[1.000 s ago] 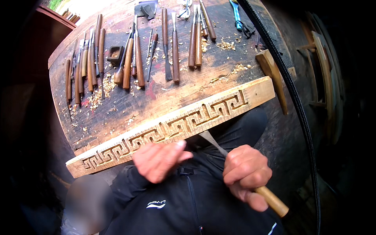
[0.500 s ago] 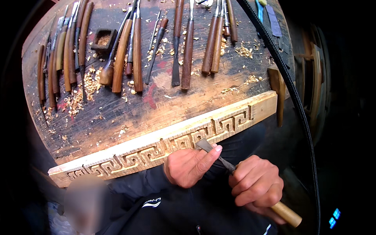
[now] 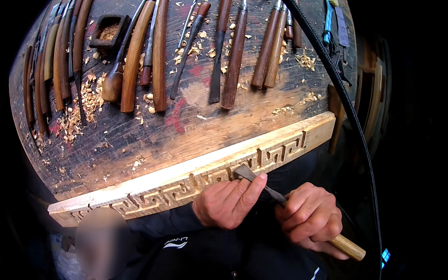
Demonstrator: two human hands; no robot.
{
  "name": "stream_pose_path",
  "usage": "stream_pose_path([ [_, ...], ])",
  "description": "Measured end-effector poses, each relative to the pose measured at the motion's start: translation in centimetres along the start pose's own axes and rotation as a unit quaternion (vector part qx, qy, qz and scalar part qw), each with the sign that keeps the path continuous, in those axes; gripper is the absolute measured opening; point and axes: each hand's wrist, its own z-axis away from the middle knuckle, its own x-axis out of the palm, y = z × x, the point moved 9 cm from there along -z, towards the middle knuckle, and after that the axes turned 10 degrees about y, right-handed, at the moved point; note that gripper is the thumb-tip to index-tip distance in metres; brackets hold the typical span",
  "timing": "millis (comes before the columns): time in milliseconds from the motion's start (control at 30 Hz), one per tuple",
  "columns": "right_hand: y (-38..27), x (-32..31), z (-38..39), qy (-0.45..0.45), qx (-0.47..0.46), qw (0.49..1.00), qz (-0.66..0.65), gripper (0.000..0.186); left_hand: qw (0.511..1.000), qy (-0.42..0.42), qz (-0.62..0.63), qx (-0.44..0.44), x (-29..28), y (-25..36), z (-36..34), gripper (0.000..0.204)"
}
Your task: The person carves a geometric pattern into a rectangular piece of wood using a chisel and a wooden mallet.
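Note:
A long pale wooden board (image 3: pixel 154 198) with a carved key-fret pattern lies aslant along the bench's near edge. My right hand (image 3: pixel 310 217) is wrapped round a chisel (image 3: pixel 349 248) by its light wooden handle, whose butt sticks out below the fist. The flat metal blade points up and left, its tip at the carved face right of the board's middle. My left hand (image 3: pixel 228 203) rests against the board's lower edge, closed at the blade with one finger laid along it. That hand's thumb is hidden.
Several chisels and gouges (image 3: pixel 232 65) lie across the scarred bench (image 3: pixel 161 149) beyond the board. Wood shavings (image 3: pixel 93 93) are scattered among them, beside a small dark square box (image 3: pixel 109 31). A thick black cable (image 3: pixel 347 93) hangs down the right side.
The view has shifted slightly, so the bench tools look nearer and the board sits a little lower at its left end. Both hands keep their hold on the chisel.

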Motion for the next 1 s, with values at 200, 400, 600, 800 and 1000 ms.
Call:
stream_pose_path([
  [200, 0.0, 0.8, -0.1, -0.027, 0.027, 0.998, 0.045, 0.071, 1.0, 0.011, 0.012, -0.017, -0.3, 0.0, -0.2, 0.055],
  [400, 0.6, 2.1, -0.3, -0.051, 0.057, 0.995, 0.067, 0.039, 0.999, 0.039, 0.006, -0.033, -0.6, -0.3, 0.5, 0.045],
  [600, 1.2, 3.0, -0.3, -0.038, 0.06, 0.994, 0.088, 0.03, 0.998, 0.059, -0.012, -0.026, -0.9, -0.3, 0.8, 0.044],
  [800, 1.1, 3.2, 0.4, -0.053, 0.047, 0.993, 0.099, 0.027, 0.998, 0.057, -0.001, -0.041, -0.8, -0.5, 0.9, 0.045],
  [1000, 1.7, 3.9, 1.2, -0.087, 0.013, 0.989, 0.118, 0.027, 0.997, 0.058, -0.012, -0.053, -1.1, -0.6, 0.9, 0.044],
])
